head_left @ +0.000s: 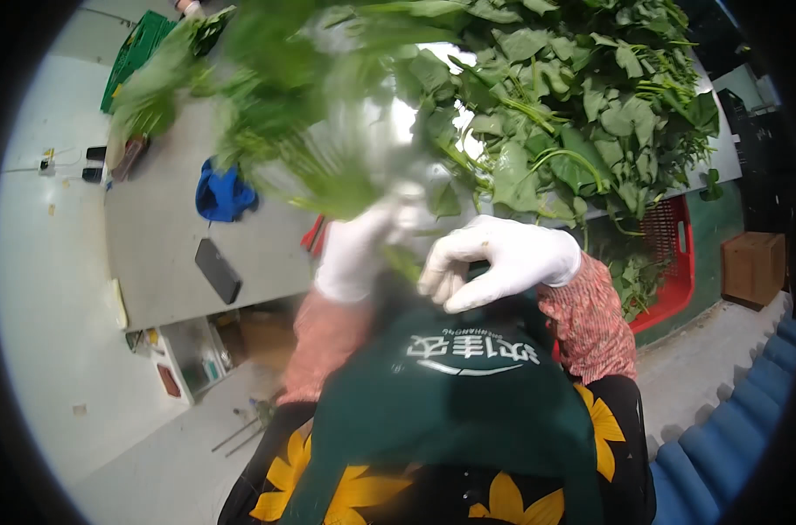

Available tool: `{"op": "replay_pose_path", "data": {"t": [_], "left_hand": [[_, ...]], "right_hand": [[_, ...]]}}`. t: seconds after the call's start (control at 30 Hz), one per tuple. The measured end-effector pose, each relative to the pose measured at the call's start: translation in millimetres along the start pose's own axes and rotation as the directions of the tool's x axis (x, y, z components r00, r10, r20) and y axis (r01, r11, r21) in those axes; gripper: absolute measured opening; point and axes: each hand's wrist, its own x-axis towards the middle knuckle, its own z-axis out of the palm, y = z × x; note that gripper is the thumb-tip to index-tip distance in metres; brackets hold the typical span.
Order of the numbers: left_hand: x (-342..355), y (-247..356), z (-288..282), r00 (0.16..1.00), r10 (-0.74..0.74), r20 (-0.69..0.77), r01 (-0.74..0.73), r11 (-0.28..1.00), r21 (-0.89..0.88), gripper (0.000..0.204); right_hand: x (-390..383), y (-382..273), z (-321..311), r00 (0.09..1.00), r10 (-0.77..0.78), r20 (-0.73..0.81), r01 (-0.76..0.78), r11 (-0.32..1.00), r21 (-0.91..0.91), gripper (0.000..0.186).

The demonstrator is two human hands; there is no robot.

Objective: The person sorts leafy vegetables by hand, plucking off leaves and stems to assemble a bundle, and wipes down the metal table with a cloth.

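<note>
My left hand (354,249), in a white glove and smeared by motion, is closed around a bunch of leafy greens (315,171). The leaves fan out up and to the left, blurred, and a short piece of stem (403,262) shows below the hand. To its right, my right hand (503,258), also gloved in white, hangs in front of my dark green apron (450,394). Its fingers curl down with the thumb close to their tips; whatever they may hold is hidden. A big heap of leafy stems (582,114) covers the table beyond my right hand.
On the grey table (153,254) lie a dark flat phone-like object (217,271), a blue cloth (225,191) and a red-handled tool (313,234). Another bunch (157,101) and a green crate (138,54) are at far left. A red crate (673,262) stands below the table's right edge, near a cardboard box (753,267).
</note>
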Motion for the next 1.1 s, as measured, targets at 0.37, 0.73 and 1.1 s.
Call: {"op": "replay_pose_path", "data": {"t": [0.37,0.73,1.1], "left_hand": [[15,6,-13,0.951,0.234,0.203,-0.172,0.944,-0.282,0.034],[11,-4,-21,0.985,0.174,-0.018,-0.172,0.946,-0.274,0.018],[14,-7,-9,0.996,0.092,0.0,-0.088,0.95,-0.301,0.019]], "right_hand": [[-39,65,-110,0.425,-0.438,-0.793,-0.666,0.442,-0.601,0.021],[-66,19,-104,0.092,-0.143,-0.986,0.039,0.989,-0.14,0.012],[-89,55,-99,0.189,-0.646,-0.739,-0.767,0.372,-0.522,0.012]]}}
